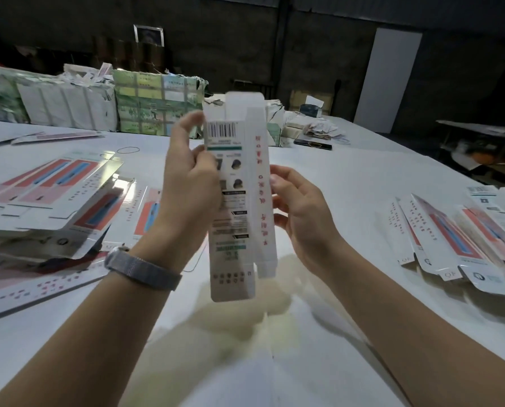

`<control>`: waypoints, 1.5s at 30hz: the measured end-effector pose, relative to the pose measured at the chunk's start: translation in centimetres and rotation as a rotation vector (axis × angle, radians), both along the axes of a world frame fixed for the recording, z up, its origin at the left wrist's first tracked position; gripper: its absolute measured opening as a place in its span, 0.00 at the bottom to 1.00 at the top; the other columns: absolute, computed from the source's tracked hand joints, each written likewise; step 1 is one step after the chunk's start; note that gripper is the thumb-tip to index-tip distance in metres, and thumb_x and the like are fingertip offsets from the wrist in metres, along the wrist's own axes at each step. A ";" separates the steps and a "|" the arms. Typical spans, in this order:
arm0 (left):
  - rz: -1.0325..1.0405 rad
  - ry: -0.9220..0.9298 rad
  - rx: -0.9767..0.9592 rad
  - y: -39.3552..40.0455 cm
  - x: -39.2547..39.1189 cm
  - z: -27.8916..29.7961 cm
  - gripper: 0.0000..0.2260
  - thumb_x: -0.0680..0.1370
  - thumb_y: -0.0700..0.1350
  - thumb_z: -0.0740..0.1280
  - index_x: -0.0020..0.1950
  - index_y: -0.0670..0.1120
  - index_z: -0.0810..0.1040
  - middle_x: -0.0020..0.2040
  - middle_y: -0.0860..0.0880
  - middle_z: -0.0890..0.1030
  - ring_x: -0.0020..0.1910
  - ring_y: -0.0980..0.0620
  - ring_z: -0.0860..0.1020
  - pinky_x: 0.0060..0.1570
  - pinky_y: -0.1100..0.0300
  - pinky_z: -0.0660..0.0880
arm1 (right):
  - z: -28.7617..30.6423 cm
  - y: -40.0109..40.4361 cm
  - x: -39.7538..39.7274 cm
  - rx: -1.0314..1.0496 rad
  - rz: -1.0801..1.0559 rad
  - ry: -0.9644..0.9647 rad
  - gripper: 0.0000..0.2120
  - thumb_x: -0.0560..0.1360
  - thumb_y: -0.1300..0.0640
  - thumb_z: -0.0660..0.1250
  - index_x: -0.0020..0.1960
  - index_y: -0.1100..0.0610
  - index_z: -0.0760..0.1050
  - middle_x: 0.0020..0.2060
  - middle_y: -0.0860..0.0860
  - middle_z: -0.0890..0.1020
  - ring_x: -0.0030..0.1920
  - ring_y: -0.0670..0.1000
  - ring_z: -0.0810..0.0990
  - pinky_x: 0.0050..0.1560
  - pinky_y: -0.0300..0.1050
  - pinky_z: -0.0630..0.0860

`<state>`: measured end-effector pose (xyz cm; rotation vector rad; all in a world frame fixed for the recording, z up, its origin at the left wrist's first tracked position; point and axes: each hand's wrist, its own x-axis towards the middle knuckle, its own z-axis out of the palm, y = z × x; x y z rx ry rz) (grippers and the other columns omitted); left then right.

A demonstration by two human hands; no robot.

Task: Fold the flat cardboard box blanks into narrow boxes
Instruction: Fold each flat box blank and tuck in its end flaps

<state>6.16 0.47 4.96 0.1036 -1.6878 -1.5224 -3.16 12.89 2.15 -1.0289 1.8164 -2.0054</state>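
White box blank point(233, 201), black barcode, red characters; grey watch strap point(144, 270)

barcode on held box blank point(233, 183), lettering unreadable
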 end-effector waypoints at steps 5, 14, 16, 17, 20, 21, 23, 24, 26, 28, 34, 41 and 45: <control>-0.035 -0.239 0.155 1.2 -0.8 -1.0 0.17 0.85 0.47 0.58 0.74 0.57 0.62 0.50 0.51 0.82 0.37 0.56 0.85 0.32 0.61 0.80 | 0.0 0.4 0.4 -0.057 0.049 -0.008 0.13 0.76 0.53 0.62 0.57 0.56 0.79 0.44 0.55 0.84 0.43 0.56 0.80 0.47 0.55 0.78; -0.347 -0.375 0.252 3.0 -1.5 -2.0 0.26 0.82 0.64 0.57 0.76 0.53 0.67 0.69 0.47 0.77 0.62 0.46 0.80 0.59 0.46 0.80 | 0.0 0.7 0.5 -0.092 0.030 0.009 0.16 0.71 0.56 0.68 0.59 0.54 0.79 0.51 0.61 0.82 0.42 0.52 0.83 0.40 0.46 0.79; -0.408 -0.358 0.333 2.8 -1.4 -1.8 0.21 0.83 0.61 0.56 0.69 0.52 0.77 0.64 0.44 0.81 0.57 0.45 0.83 0.53 0.48 0.83 | 0.1 1.0 0.4 -0.120 0.068 -0.001 0.14 0.72 0.58 0.68 0.57 0.52 0.81 0.48 0.57 0.81 0.40 0.51 0.83 0.36 0.43 0.80; -0.432 -0.348 0.353 2.7 -1.3 -1.7 0.21 0.83 0.59 0.55 0.60 0.52 0.84 0.58 0.45 0.84 0.54 0.47 0.85 0.48 0.49 0.84 | 0.1 1.0 0.4 -0.121 0.078 0.012 0.12 0.73 0.59 0.68 0.55 0.51 0.82 0.46 0.56 0.81 0.40 0.51 0.84 0.35 0.42 0.80; -0.424 -0.314 0.365 2.1 -1.2 -1.8 0.23 0.84 0.54 0.51 0.47 0.51 0.85 0.37 0.50 0.86 0.35 0.53 0.85 0.28 0.59 0.80 | -0.3 1.0 0.3 -0.030 -0.051 0.153 0.09 0.74 0.58 0.72 0.52 0.47 0.82 0.48 0.54 0.79 0.48 0.54 0.83 0.33 0.48 0.83; -0.386 -0.302 0.357 1.8 -1.1 -2.0 0.22 0.84 0.53 0.51 0.48 0.49 0.83 0.33 0.50 0.85 0.31 0.53 0.84 0.26 0.62 0.78 | -0.3 1.0 0.2 0.016 -0.131 0.225 0.10 0.74 0.57 0.73 0.52 0.45 0.81 0.48 0.51 0.77 0.50 0.55 0.82 0.35 0.52 0.83; -0.338 -0.275 0.361 1.3 -1.0 -2.3 0.20 0.85 0.50 0.51 0.47 0.45 0.80 0.29 0.50 0.82 0.26 0.54 0.82 0.25 0.63 0.77 | -0.3 0.9 -0.1 0.095 -0.270 0.321 0.16 0.72 0.55 0.77 0.57 0.44 0.78 0.51 0.45 0.74 0.54 0.49 0.78 0.41 0.53 0.84; -0.334 -0.268 0.364 1.2 -1.0 -2.4 0.20 0.85 0.50 0.51 0.46 0.43 0.80 0.28 0.49 0.81 0.25 0.54 0.81 0.25 0.64 0.76 | -0.3 0.9 -0.2 0.119 -0.314 0.331 0.21 0.71 0.53 0.77 0.61 0.44 0.75 0.53 0.42 0.73 0.56 0.46 0.77 0.45 0.50 0.84; -0.328 -0.290 0.338 1.1 -0.9 -2.5 0.20 0.85 0.49 0.52 0.45 0.44 0.79 0.27 0.49 0.81 0.24 0.53 0.81 0.24 0.64 0.76 | -0.2 1.0 -0.4 0.142 -0.340 0.296 0.29 0.70 0.50 0.78 0.67 0.43 0.70 0.56 0.42 0.72 0.57 0.45 0.76 0.48 0.47 0.83; -0.339 -0.309 0.314 1.1 -0.9 -2.5 0.19 0.85 0.49 0.52 0.46 0.45 0.79 0.28 0.49 0.82 0.25 0.53 0.81 0.23 0.63 0.76 | -0.1 1.1 -0.5 0.098 -0.282 0.201 0.33 0.70 0.50 0.78 0.70 0.43 0.66 0.57 0.43 0.75 0.54 0.46 0.80 0.45 0.45 0.83; -0.310 -0.319 0.334 1.9 -1.7 -2.5 0.11 0.86 0.45 0.57 0.62 0.59 0.74 0.40 0.48 0.86 0.33 0.52 0.83 0.30 0.61 0.78 | 0.4 1.0 -0.5 -0.196 0.017 -0.076 0.20 0.75 0.50 0.62 0.67 0.43 0.70 0.52 0.48 0.84 0.52 0.52 0.84 0.48 0.47 0.81; -0.628 -0.347 0.504 1.9 -2.0 -1.6 0.24 0.83 0.60 0.50 0.55 0.49 0.82 0.46 0.48 0.87 0.42 0.50 0.86 0.34 0.55 0.82 | -0.6 0.7 -0.2 -0.032 -0.215 0.278 0.18 0.77 0.60 0.70 0.65 0.46 0.76 0.53 0.48 0.73 0.50 0.39 0.77 0.38 0.36 0.80; -0.757 -0.327 0.412 1.0 -1.2 -1.1 0.25 0.78 0.61 0.52 0.55 0.46 0.80 0.42 0.47 0.87 0.39 0.49 0.86 0.34 0.56 0.82 | -0.1 1.1 -0.4 -0.029 -0.238 0.313 0.23 0.74 0.60 0.74 0.67 0.47 0.75 0.57 0.39 0.71 0.53 0.38 0.77 0.41 0.43 0.83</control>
